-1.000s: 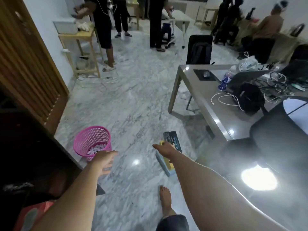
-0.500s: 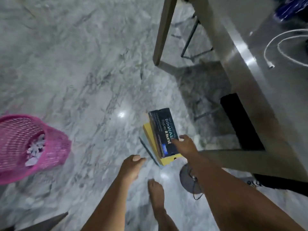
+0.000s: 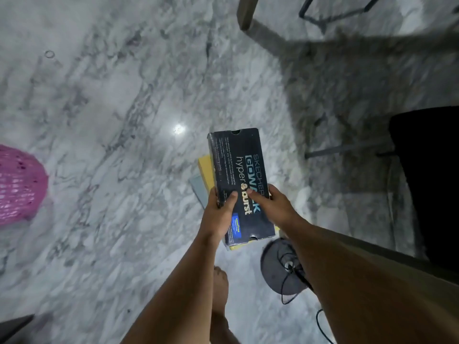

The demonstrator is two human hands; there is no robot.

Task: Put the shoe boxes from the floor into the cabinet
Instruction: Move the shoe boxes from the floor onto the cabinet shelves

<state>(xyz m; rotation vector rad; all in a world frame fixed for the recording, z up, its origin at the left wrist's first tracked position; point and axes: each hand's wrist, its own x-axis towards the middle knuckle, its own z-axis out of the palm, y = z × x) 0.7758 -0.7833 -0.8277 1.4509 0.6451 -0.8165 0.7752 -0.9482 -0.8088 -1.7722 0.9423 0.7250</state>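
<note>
A dark navy shoe box (image 3: 236,155) with printed lettering lies on top of a small stack on the marble floor. Beneath it a yellow box (image 3: 207,170) and a grey-blue box (image 3: 199,188) stick out on the left. My left hand (image 3: 218,214) grips the navy box's left side, thumb on the lid. My right hand (image 3: 273,207) grips its right side, thumb pressed on top. The cabinet is out of view, apart from perhaps a dark corner (image 3: 12,326) at the bottom left.
A pink mesh basket (image 3: 19,184) stands at the left edge. A round dark base with a trailing cable (image 3: 283,269) sits just behind the stack, next to my bare foot (image 3: 219,289). A table leg (image 3: 246,13) and a dark object (image 3: 427,184) are on the right.
The camera dropped closer to the floor. My left hand moved from beside the stack onto the navy box, and both hands now hold it by its sides.
</note>
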